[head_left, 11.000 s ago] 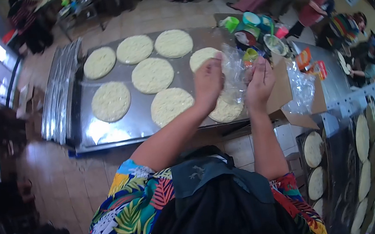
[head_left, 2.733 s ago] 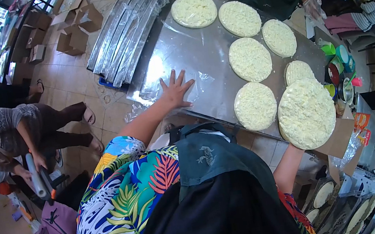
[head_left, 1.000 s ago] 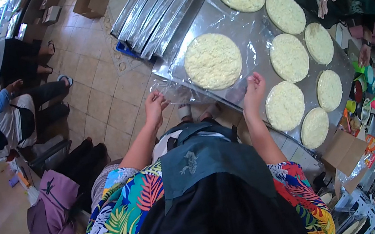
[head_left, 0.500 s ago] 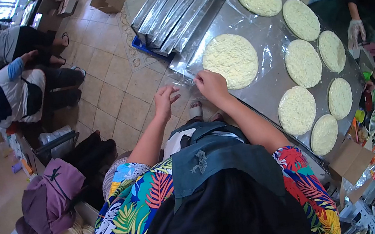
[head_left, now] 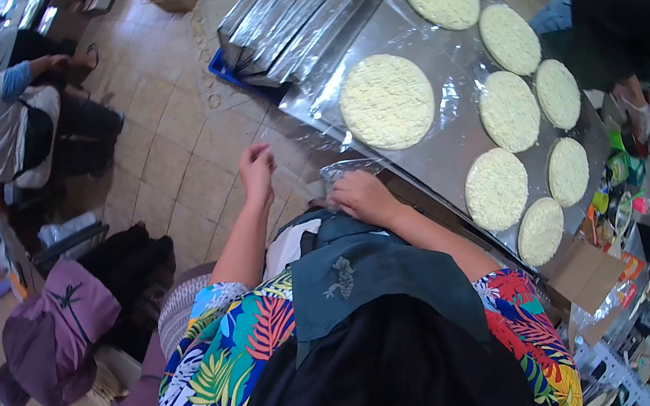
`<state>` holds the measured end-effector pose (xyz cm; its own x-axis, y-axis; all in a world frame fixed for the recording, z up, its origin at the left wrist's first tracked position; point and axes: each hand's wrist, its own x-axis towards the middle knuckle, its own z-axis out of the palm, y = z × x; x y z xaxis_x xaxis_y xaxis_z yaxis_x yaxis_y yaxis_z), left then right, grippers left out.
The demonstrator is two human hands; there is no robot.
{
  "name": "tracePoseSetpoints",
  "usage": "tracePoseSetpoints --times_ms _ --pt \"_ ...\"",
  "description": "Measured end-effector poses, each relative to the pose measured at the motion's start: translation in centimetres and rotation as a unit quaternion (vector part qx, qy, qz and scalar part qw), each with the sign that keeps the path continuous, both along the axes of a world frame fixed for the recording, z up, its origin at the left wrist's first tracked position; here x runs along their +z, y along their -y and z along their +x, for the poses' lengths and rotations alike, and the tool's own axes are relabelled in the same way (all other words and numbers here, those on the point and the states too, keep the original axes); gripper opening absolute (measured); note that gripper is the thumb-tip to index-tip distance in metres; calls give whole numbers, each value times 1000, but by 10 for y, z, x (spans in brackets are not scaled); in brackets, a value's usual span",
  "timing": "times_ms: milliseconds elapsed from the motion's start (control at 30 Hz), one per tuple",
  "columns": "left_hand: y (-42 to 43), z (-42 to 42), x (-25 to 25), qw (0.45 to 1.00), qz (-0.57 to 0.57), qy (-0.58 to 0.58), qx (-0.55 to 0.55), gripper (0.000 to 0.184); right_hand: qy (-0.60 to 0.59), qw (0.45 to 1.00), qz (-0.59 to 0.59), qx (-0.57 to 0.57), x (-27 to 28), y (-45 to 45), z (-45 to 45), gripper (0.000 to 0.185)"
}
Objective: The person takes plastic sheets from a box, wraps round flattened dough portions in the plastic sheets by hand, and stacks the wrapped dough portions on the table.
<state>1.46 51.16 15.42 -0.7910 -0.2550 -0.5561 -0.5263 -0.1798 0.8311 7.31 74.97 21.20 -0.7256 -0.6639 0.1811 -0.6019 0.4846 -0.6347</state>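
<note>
Round pale dough disc (head_left: 387,101) lies on clear plastic film near the left end of the metal table (head_left: 444,160). Loose film (head_left: 301,139) hangs past the table's near edge. My left hand (head_left: 257,173), left of that edge, has its fingers closed at the film's outer side; the hold itself is too faint to make out. Close to my apron, my right hand (head_left: 363,196) is closed on a bunched part of the film. Several more discs, one of them a dough disc (head_left: 510,111), rest farther right on the table.
Long film-wrapped metal trays (head_left: 301,16) are stacked at the table's left end above a blue crate (head_left: 238,79). A cardboard box (head_left: 588,274) stands at the right. A co-worker (head_left: 618,38) is across the table, and people sit at the left.
The large disc carried on one hand earlier now lies on the film at the table's left end. Since half a second ago, my right hand has come down closer to my apron, drawing film with it.
</note>
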Motion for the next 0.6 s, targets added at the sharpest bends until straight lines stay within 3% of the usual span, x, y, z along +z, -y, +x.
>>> tracePoseSetpoints --times_ms 67,133,167,200,233,267,300,333,400,467,533,600 --pt "1 8 1 999 -6 25 33 27 51 999 13 1 2 -12 1 17" --pt "7 7 1 999 -5 35 41 30 138 987 -39 -74 19 -30 -4 32" --pt "18 4 -11 996 -81 15 36 36 216 966 -15 -142 36 -48 -12 43" --pt "19 -2 -19 987 -157 -7 32 42 215 948 -11 -235 32 -68 -18 40" --pt "12 -12 -12 988 -154 -12 23 42 213 921 -9 -327 29 -90 -27 37" --pt "4 -24 4 947 -300 -118 -10 42 197 891 -6 -409 29 -115 -37 35" --pt "-5 -36 22 872 -433 -225 -37 42 162 869 1 -467 36 -139 -46 34" --pt "-21 -53 41 873 -428 -230 -39 42 140 856 11 -498 34 -170 -57 34" --pt "-70 -93 77 852 -326 -366 -185 38 110 841 24 -529 31 -214 -76 34" --pt "-126 -131 92 828 -274 -379 -310 35 44 819 85 -566 29 -244 -99 34" --pt "-183 -168 86 818 -239 -347 -392 39 40 822 94 -560 18 -264 -124 40" --pt "-234 -201 57 806 -293 -333 -392 44 98 819 113 -553 11 -275 -150 46"
